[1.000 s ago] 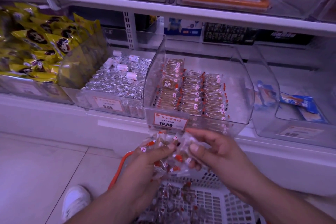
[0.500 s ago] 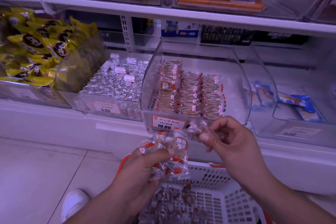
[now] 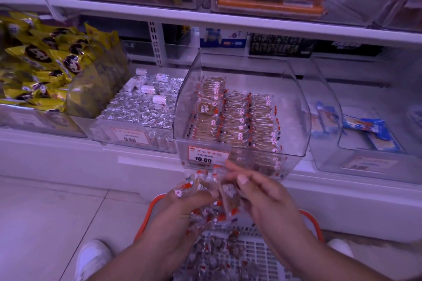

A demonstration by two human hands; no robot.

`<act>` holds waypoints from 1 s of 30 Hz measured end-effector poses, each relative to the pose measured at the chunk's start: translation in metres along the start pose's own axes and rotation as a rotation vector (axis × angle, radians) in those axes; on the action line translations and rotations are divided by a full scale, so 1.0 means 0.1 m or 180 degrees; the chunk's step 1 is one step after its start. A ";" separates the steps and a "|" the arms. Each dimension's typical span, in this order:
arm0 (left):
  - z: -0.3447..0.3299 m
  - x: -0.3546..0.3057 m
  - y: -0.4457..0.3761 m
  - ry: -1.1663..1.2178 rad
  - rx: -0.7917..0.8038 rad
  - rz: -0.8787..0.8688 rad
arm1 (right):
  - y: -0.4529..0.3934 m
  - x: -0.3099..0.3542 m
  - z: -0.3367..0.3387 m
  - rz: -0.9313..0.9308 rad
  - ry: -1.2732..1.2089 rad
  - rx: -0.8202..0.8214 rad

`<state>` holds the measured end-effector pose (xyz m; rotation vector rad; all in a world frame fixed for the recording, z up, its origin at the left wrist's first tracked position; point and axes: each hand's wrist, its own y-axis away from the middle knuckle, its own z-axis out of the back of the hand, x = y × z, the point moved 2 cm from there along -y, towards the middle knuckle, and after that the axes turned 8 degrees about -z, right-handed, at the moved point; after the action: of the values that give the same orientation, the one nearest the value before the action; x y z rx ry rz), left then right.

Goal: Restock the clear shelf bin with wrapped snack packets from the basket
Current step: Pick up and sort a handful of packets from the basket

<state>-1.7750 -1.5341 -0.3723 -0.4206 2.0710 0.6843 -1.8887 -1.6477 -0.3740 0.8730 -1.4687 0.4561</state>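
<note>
Several wrapped snack packets (image 3: 201,191) sit bunched in the left hand (image 3: 182,210), its fingers curled round them, just below the front lip of the clear bin (image 3: 242,121). The right hand (image 3: 258,196) meets the bunch from the right, and its fingertips seem to be pinching one packet, though blur makes that grip hard to confirm. The basket (image 3: 242,255) lies directly beneath both hands, with more packets in it. To do this step well, the person should peel off one packet at a time, turn it to match the rows standing beyond the hands, and fill the bare strip on the bin's right side.
</note>
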 end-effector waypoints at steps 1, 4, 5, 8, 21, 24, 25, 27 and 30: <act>-0.02 0.01 0.01 -0.0013 0.0018 -0.0063 | 0.03 -0.04 -0.04 -0.0034 -0.0108 -0.0181; -0.07 0.03 0.03 0.0000 -0.0038 -0.0283 | 0.06 -0.15 -0.12 -0.0532 -0.0760 -0.0646; -0.07 0.05 0.03 0.0036 -0.0111 -0.0337 | 0.07 -0.18 -0.14 -0.0828 -0.0985 -0.0644; -0.08 0.05 0.03 0.0013 -0.0326 -0.0483 | 0.11 -0.10 -0.27 -0.1513 -0.1489 0.0014; -0.07 0.07 0.00 -0.1090 -0.0655 -0.0932 | 0.07 -0.06 -0.25 -0.1325 -0.1546 0.0102; -0.06 0.07 -0.01 -0.1041 -0.0624 -0.0917 | 0.08 -0.06 -0.25 -0.1290 -0.1488 0.0088; -0.08 0.05 0.01 -0.1013 -0.0562 -0.0911 | 0.09 -0.05 -0.26 -0.1244 -0.1458 0.0077; -0.10 0.05 0.04 -0.1083 -0.0404 -0.0861 | 0.10 -0.05 -0.27 -0.1171 -0.1298 -0.0064; -0.14 0.10 0.06 -0.1031 -0.0206 -0.0767 | 0.13 -0.10 -0.29 -0.1137 -0.0799 -0.0494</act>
<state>-1.7931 -1.5388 -0.3727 -0.5475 1.6653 0.6296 -1.8803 -1.6155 -0.3771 1.0688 -1.5100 -0.0345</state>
